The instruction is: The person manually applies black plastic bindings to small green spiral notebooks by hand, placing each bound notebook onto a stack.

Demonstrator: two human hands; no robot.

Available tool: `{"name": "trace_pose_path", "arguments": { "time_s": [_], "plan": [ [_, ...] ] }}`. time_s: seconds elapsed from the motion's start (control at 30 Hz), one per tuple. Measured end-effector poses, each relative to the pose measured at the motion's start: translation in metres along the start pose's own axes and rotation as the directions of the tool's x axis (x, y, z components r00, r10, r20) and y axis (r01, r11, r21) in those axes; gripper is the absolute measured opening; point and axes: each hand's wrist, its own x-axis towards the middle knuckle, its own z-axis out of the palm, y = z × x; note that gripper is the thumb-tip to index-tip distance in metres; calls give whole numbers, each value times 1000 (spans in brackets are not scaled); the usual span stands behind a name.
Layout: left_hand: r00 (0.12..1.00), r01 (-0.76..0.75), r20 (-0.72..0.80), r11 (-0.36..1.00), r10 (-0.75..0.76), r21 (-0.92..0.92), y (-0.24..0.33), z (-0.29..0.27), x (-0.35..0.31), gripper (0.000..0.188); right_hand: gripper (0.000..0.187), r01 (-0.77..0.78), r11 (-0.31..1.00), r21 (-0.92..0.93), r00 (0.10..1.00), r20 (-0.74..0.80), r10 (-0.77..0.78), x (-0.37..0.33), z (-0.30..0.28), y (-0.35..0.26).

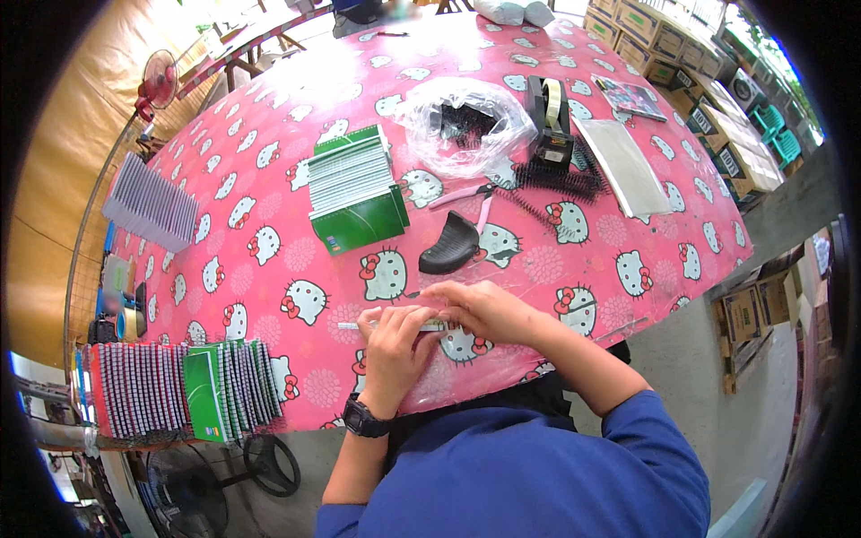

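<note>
Near the front edge of the table, both hands are on a thin white-edged pad (348, 326), seen edge-on and mostly covered by fingers; it looks like a small notebook. My left hand (395, 341), with a black watch on the wrist, wraps round its middle. My right hand (484, 312) has its fingers bent together at the pad's right end; whether a coil is between them is too small to tell. Beyond them lie a black rounded piece (450, 244) and pliers with pink handles (459, 195). A stack of green-covered notebooks (359, 231) stands farther off.
Spiral-bound notebooks (143, 390) line the front left corner, with another stack (151, 204) behind. Black coils (565, 179) lie by a tape dispenser (553, 148) and a clear plastic bag (421, 134). Plastic sleeves (628, 166) are at right. Cartons (731, 143) stand beyond the table.
</note>
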Motion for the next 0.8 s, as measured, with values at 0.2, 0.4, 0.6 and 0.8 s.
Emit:
{"name": "trace_pose_path", "arguments": {
  "time_s": [0.2, 0.4, 0.6, 0.8],
  "plan": [
    [997, 49, 61, 999, -48, -10, 3, 0, 3, 27, 58, -51, 794, -606, 933, -312, -178, 32, -23, 48],
    [991, -54, 124, 995, 43, 83, -6, -4, -1, 21, 69, -207, 723, -659, 962, -273, 26, 49, -9, 66],
    [997, -53, 50, 999, 53, -2, 4, -6, 6, 19, 59, -158, 763, -627, 950, -307, -56, 47, -13, 62],
    [981, -73, 184, 993, 55, 89, -14, 3, -1, 30, 47, -4, 945, 326, 1000, 20, -3, 15, -31, 45]
  ]
}}
